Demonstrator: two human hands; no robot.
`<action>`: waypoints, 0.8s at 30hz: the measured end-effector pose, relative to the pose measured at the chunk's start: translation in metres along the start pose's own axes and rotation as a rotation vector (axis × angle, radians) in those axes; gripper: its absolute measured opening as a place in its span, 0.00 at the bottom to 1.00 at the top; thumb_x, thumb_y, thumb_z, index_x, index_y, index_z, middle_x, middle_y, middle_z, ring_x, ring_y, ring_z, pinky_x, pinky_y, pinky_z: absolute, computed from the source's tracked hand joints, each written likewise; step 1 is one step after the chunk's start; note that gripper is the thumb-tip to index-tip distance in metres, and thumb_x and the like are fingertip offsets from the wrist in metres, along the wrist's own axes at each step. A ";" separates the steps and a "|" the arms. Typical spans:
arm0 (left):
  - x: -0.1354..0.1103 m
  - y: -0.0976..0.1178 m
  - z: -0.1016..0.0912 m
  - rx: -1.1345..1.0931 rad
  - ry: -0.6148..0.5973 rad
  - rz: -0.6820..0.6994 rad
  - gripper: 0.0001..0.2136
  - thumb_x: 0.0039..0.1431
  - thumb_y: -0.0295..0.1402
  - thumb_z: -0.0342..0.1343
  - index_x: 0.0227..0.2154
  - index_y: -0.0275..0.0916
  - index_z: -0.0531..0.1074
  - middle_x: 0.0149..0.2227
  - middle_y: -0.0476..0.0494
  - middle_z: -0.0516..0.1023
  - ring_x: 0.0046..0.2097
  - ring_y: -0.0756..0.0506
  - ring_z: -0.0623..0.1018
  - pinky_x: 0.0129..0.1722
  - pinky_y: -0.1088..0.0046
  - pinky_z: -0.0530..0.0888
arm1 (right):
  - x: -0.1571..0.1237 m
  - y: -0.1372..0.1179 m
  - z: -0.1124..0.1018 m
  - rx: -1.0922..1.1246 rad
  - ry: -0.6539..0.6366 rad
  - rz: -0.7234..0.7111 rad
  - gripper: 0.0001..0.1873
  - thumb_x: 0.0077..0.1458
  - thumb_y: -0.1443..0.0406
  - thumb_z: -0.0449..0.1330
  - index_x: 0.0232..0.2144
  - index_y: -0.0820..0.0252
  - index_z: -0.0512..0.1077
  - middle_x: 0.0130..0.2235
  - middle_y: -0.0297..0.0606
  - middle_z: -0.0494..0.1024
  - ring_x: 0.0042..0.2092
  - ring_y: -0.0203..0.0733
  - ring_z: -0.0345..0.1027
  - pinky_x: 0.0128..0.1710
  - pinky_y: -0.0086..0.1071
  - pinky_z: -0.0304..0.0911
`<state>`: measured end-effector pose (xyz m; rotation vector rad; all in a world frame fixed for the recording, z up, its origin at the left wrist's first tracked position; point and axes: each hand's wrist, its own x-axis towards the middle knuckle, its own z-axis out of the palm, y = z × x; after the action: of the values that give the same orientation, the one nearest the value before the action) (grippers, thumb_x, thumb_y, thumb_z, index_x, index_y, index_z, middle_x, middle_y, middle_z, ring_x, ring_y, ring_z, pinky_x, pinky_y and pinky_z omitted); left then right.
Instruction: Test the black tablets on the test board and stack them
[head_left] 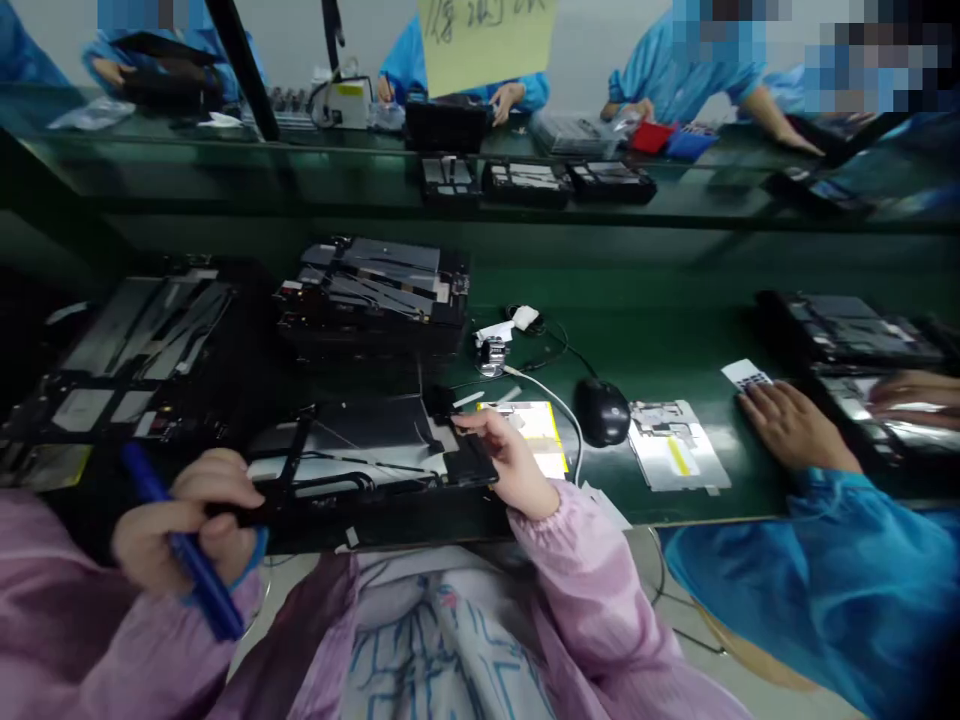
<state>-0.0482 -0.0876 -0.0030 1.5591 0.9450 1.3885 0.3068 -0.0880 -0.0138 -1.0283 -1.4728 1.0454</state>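
In front of me lies an opened black tablet-like device (pixel 367 450), its silvery inner plates and thin black cables showing. My right hand (pixel 514 465) grips its right end, with the thumb and fingers closed at the upper right corner. At the other end, my left hand (pixel 199 520) is closed round a blue marker pen (pixel 202 585), which slants across the palm. The left fingertips reach the dark left edge of the device; whether they grip it too is hard to make out.
Stacked opened devices stand at left (pixel 142 340) and behind (pixel 375 285). Right of my work are a black mouse (pixel 602 412), a white cable (pixel 574 425) and a metal plate (pixel 679 445). A co-worker's hand (pixel 795 430) rests on the bench. A glass shelf (pixel 337 180) crosses the back.
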 end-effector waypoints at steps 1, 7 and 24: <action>0.004 -0.012 0.018 0.018 0.194 0.190 0.12 0.44 0.43 0.57 0.27 0.56 0.58 0.16 0.48 0.65 0.35 0.30 0.74 0.32 0.47 0.70 | -0.004 0.009 0.003 -0.008 -0.013 0.017 0.11 0.57 0.66 0.56 0.44 0.56 0.70 0.39 0.39 0.79 0.41 0.39 0.75 0.43 0.34 0.71; -0.025 -0.026 0.047 0.279 0.357 0.253 0.11 0.51 0.39 0.56 0.24 0.49 0.57 0.18 0.48 0.67 0.33 0.37 0.74 0.38 0.51 0.69 | -0.016 0.024 0.002 -0.321 -0.118 0.004 0.26 0.47 0.77 0.47 0.46 0.56 0.71 0.46 0.41 0.77 0.51 0.43 0.71 0.53 0.42 0.67; -0.002 0.029 0.092 0.036 -0.241 -0.089 0.17 0.65 0.42 0.48 0.33 0.36 0.77 0.24 0.44 0.72 0.26 0.48 0.72 0.25 0.73 0.68 | -0.017 -0.022 0.057 -0.675 -0.254 -0.196 0.23 0.65 0.59 0.46 0.58 0.65 0.61 0.60 0.52 0.65 0.66 0.54 0.49 0.64 0.60 0.41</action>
<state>0.0437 -0.1096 0.0186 1.6477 0.8840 1.0993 0.2504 -0.1158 -0.0032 -1.2011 -2.1670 0.5493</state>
